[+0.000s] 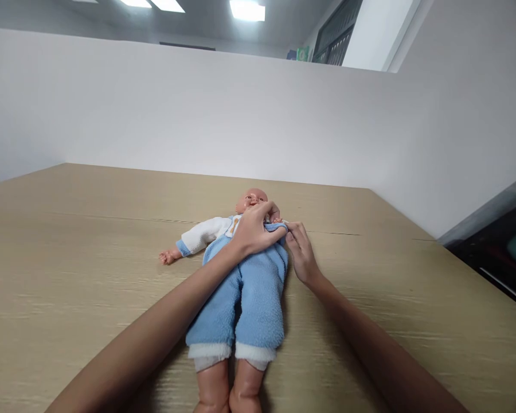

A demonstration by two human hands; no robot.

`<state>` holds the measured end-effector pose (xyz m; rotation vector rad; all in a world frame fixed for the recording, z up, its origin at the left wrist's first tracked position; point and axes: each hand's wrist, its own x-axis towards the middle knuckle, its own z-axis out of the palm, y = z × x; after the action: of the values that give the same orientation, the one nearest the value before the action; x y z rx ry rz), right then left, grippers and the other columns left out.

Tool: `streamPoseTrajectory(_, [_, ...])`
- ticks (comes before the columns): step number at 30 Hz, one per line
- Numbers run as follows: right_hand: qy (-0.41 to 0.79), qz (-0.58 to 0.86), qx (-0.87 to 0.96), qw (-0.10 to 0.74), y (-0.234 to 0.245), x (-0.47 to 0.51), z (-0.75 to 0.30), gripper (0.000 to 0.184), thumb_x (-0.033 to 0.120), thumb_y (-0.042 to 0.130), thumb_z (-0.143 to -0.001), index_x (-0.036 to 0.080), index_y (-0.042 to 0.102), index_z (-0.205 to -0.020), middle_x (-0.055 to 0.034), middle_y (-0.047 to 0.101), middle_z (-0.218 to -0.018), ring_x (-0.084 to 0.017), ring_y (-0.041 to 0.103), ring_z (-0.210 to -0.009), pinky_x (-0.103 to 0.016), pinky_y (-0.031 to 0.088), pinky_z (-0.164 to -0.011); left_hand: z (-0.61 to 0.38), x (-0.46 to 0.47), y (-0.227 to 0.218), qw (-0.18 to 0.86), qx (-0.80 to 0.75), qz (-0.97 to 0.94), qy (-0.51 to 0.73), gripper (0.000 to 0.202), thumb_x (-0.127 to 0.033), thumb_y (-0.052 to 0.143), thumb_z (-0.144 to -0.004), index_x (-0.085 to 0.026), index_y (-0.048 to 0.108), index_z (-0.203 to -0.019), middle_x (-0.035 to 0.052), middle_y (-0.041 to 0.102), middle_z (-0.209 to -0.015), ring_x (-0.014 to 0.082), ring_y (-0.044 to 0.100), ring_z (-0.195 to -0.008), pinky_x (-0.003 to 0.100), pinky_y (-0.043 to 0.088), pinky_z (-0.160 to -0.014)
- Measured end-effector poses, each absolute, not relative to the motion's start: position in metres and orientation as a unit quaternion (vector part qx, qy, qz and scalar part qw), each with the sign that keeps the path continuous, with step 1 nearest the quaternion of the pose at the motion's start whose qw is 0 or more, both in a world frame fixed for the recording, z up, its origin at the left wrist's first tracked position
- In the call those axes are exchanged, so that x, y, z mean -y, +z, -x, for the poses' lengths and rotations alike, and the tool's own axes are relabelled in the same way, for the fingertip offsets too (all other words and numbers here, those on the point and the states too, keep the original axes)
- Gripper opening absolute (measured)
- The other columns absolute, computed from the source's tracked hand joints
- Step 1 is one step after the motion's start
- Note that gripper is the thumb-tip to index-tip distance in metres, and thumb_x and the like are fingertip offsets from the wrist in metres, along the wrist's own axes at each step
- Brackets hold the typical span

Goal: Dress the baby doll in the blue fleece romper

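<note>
A baby doll [256, 196] lies on its back on the table, feet towards me. It wears a fleecy blue and white outfit [261, 298] with white cuffs at the legs. One doll arm, in a white sleeve [204, 234] with a blue cuff, stretches out to the left. My left hand [258, 229] reaches across the doll's chest, thumb and fingers closed around a blue edge of the outfit near the doll's other hand. Close against that same edge, my right hand [300, 249] pinches the cloth with its fingertips. The doll's second sleeve is mostly hidden by my hands.
The wooden table [90, 275] has a thin seam running across it. A white partition wall [189, 115] stands behind its far edge. At the right, beyond the table edge, is a dark object [490, 252] with something green in it.
</note>
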<state>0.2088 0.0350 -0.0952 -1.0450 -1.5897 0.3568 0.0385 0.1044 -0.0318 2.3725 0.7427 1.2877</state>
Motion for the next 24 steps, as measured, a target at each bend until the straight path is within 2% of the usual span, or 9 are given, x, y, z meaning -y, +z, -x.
streamPoseTrajectory(5, [0.126,0.458,0.692,0.544,-0.094,-0.033,-0.207,0.027,0.045,0.056,-0.108,0.028,0.067,-0.126,-0.0061,0.060,-0.112,-0.026,0.057,-0.106,-0.042,0.049,-0.095,-0.039,-0.111,-0.033,0.280,-0.285,-0.809,0.430,0.007,-0.027,0.059,-0.086,-0.022,0.057,-0.081,-0.0031,0.063,-0.078,0.0167,0.058,-0.075,0.031,0.045,-0.075])
streamPoseTrajectory(10, [0.119,0.460,0.686,0.551,-0.092,-0.032,-0.204,0.019,0.046,0.066,-0.103,0.029,0.069,-0.109,-0.0051,0.060,-0.106,-0.025,0.057,-0.101,-0.040,0.049,-0.092,-0.039,-0.127,-0.035,0.341,-0.324,-0.803,0.365,0.016,-0.035,0.059,-0.091,-0.021,0.065,-0.086,-0.0004,0.070,-0.087,0.0193,0.065,-0.084,0.031,0.049,-0.078])
streamPoseTrajectory(13, [0.173,0.455,0.652,0.582,-0.094,-0.034,-0.202,0.025,0.051,0.067,-0.102,0.028,0.073,-0.096,-0.0052,0.063,-0.109,-0.024,0.060,-0.105,-0.040,0.050,-0.100,-0.039,-0.135,-0.037,0.322,-0.361,-0.813,0.325,0.020,-0.040,0.061,-0.091,-0.021,0.065,-0.086,0.0010,0.071,-0.086,0.0210,0.065,-0.084,0.032,0.049,-0.075])
streamPoseTrajectory(16, [0.312,0.433,0.560,0.634,-0.098,-0.038,-0.202,0.032,0.058,0.068,-0.098,0.027,0.073,-0.092,-0.0047,0.068,-0.109,-0.025,0.063,-0.112,-0.041,0.050,-0.110,-0.038,-0.136,-0.038,0.266,-0.381,-0.829,0.311,0.023,-0.044,0.065,-0.089,-0.021,0.064,-0.087,0.0017,0.071,-0.087,0.0217,0.064,-0.083,0.033,0.047,-0.075])
streamPoseTrajectory(19, [0.436,0.409,0.444,0.668,-0.104,-0.043,-0.204,0.038,0.062,0.075,-0.089,0.025,0.068,-0.092,-0.0039,0.071,-0.101,-0.024,0.067,-0.105,-0.041,0.055,-0.106,-0.035,-0.134,-0.035,0.241,-0.396,-0.837,0.291,0.028,-0.049,0.068,-0.087,-0.021,0.064,-0.084,0.0014,0.070,-0.083,0.0217,0.063,-0.079,0.032,0.044,-0.072])
streamPoseTrajectory(24, [0.387,0.467,0.459,0.649,-0.119,-0.051,-0.209,0.038,0.063,0.066,-0.093,0.026,0.058,-0.094,-0.0005,0.069,-0.097,-0.020,0.067,-0.095,-0.033,0.057,-0.093,-0.032,-0.137,-0.034,0.243,-0.397,-0.845,0.264,0.034,-0.052,0.063,-0.091,-0.021,0.064,-0.077,0.0009,0.067,-0.076,0.0210,0.062,-0.076,0.033,0.042,-0.070])
